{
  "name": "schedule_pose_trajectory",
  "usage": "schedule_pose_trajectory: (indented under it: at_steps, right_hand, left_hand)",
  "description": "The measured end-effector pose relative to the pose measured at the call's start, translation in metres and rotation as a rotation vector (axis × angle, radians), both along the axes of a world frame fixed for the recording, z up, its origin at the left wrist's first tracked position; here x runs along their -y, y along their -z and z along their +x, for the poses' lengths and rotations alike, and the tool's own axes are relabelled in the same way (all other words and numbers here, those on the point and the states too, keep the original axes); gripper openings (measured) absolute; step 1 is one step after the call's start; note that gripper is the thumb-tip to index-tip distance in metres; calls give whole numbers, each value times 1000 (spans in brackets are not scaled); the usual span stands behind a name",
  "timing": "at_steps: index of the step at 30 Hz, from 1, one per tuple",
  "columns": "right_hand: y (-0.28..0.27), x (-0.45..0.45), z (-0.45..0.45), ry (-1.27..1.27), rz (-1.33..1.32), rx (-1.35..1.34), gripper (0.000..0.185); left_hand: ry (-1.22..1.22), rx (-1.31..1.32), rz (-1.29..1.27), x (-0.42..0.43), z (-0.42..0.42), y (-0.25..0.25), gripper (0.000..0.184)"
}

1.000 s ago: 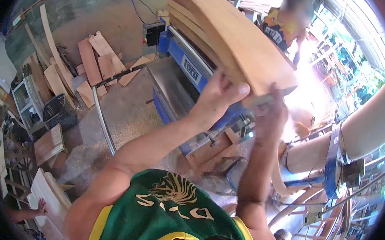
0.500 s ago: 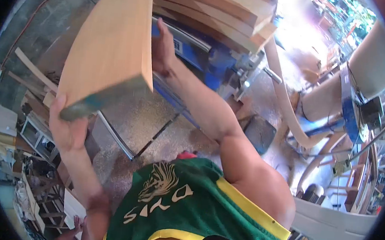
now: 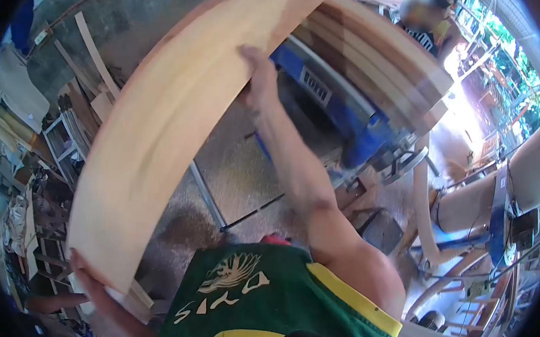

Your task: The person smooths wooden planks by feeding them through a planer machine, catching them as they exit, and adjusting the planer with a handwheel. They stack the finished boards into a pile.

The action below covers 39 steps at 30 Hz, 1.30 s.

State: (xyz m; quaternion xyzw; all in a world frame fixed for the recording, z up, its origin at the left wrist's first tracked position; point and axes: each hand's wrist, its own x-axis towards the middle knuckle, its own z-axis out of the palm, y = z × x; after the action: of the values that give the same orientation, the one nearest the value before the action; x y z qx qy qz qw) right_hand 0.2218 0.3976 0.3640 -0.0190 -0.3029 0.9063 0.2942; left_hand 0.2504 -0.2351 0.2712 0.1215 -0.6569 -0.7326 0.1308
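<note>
A long, wide wooden board [image 3: 159, 136] slants across the view, its broad pale face towards me and its outer edge curved. My left hand [image 3: 92, 280] grips the near lower end, thumb up against the edge and the other fingers partly hidden. Farther up, my right hand [image 3: 261, 77] is closed on the right-hand edge, fingers over the face. Beyond the board's far end lies a stack of thick boards [image 3: 383, 67] on a blue machine table [image 3: 316, 87]. Motion blurs the board and the stack.
A person [image 3: 427, 29] stands beyond the stack. Another person's forearm [image 3: 54, 304] shows at lower left. Wood strips [image 3: 96, 56] lean on the left wall. A thick hose [image 3: 427, 211] and a dark box [image 3: 378, 229] are at right. A metal leg [image 3: 208, 195] stands below the board.
The board has tilted, its broad face now turned towards me and its near end lower and closer. My left hand has moved down with it; my right hand has come onto its face.
</note>
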Motion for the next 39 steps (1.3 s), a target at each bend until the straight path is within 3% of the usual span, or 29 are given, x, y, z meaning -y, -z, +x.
schedule_pose_trajectory:
  at_steps: [1,4,6,8,13,14,15,17,19,20,22,23,25,26,27,29,32,35,36,39]
  right_hand:
    - [17,32,4,45,21,41,44]
    - [68,111,16,74,-28,181,45]
    - [137,129,7,3,-75,425,49]
    - [186,145,11,47,-170,474,49]
    - [286,148,18,131,-312,572,48]
    - [311,145,22,201,-359,481,44]
    - [324,146,28,273,-407,390,40]
    - [322,125,17,260,-427,508,41]
    - [332,108,13,310,-286,573,59]
    - [336,97,10,330,-298,572,59]
    - [330,71,7,325,-141,1027,67]
    - [327,73,14,340,-151,1032,67]
    - [298,90,28,790,788,1384,73]
    - [301,98,38,897,865,1345,73]
    - [303,106,53,905,863,1353,73]
    - [307,124,84,920,1266,1231,70]
    - [319,153,107,838,1276,1318,70]
    - [341,164,117,821,1461,1346,74]
    - [338,165,116,784,1428,1365,74]
    - [328,165,103,810,1285,1457,75]
  left_hand:
    - [240,150,182,15,-10,20,69]
    - [157,355,171,33,-6,78,63]
    - [173,476,125,54,1,113,62]
    - [199,541,83,79,-4,132,62]
    - [355,487,-86,104,-107,148,62]
    - [406,465,-133,98,-133,151,62]
    - [454,441,-176,88,-156,155,62]
    - [534,366,-233,63,-199,167,62]
    - [587,333,-245,32,-221,170,61]
    - [598,362,-229,15,-226,167,61]
    - [606,448,-165,-31,-234,155,59]
    - [623,453,-170,-45,-242,165,59]
    - [676,453,-68,-80,-261,191,57]
    - [532,509,-168,-98,-264,199,54]
    - [543,511,-168,-121,-255,191,54]
    - [479,552,-212,-158,-238,169,52]
    - [532,537,-126,-175,-253,232,55]
    - [579,515,-117,-190,-245,235,62]
    - [601,480,-139,-195,-240,233,69]
    - [619,429,-147,-205,-236,230,63]
